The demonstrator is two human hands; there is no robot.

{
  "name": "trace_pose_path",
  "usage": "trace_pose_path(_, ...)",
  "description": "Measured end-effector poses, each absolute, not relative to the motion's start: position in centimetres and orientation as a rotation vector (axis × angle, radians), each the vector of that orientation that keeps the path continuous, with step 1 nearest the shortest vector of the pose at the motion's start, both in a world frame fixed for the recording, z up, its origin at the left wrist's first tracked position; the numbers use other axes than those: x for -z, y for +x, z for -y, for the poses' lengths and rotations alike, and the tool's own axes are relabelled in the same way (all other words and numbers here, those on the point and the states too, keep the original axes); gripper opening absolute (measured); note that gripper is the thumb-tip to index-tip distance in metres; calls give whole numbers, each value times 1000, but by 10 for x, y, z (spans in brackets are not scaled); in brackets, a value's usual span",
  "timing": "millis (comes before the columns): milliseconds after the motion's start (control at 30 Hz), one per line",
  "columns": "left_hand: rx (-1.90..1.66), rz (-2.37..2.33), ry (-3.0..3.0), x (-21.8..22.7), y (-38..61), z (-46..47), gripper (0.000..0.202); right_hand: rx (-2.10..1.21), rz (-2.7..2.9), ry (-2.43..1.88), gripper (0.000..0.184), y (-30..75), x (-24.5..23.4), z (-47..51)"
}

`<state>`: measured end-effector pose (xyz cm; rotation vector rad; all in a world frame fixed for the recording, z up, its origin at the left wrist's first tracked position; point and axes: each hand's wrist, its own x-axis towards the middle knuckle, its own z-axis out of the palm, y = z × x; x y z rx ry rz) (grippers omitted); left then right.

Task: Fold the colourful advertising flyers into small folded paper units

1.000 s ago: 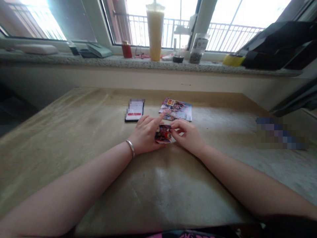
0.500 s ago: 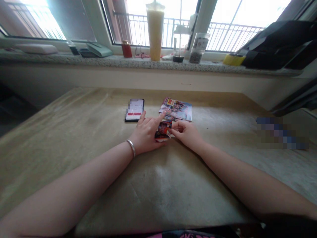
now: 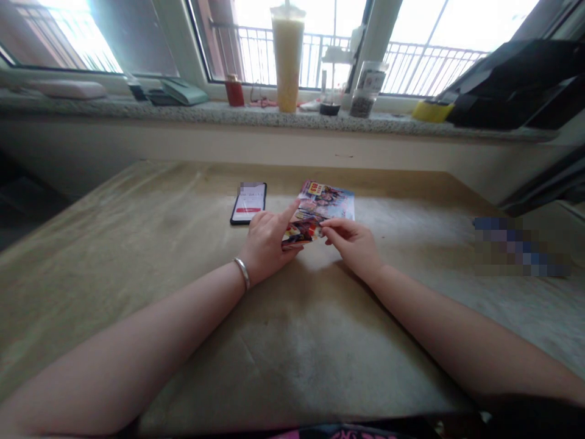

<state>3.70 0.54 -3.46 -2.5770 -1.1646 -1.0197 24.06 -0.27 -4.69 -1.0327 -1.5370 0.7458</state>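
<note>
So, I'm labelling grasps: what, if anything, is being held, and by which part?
A small, roughly rectangular, dark-red multicoloured printed card or paper: the left hand holds its left side, and the right hand pinches its right end.

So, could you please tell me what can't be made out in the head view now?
In the head view:
held paper: left end, covered by the left hand
phone: smaller screen writing, too small, partly pixelated
bluish object, far right: identity, masked by pixel blocks
printed sheets: near edge, partly hidden by the held paper

The left hand (image 3: 265,244) and right hand (image 3: 356,245) hold colourful printed paper (image 3: 300,233) beside a phone (image 3: 249,204).
</note>
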Motion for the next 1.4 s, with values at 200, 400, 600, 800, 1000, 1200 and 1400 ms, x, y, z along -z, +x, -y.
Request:
trace_pose_path(200,1203,1194,-2570,39,36,-11,86,-634,1780,-883,29,238,46,9)
trace_pose_path(400,1239,1191,-2626,38,39,-9,69,-460,1828,-911,27,234,46,10)
trace_pose_path(600,1242,1078,-2857,32,38,-4,48,-383,1868,-859,19,235,39,13)
trace_pose_path(800,1338,983,-2906,34,38,-7,31,-280,1850,-876,14,233,37,15)
trace_pose_path(1000,1387,943,-2916,32,38,-6,36,-217,1867,-923,12,234,37,15)
trace_pose_path(1200,1611,881,-2696,22,39,1,24,-156,1889,-914,12,235,35,16)
trace_pose_path(1400,1630,999,-2650,16,43,7,15,-158,1884,-880,9,235,34,16)
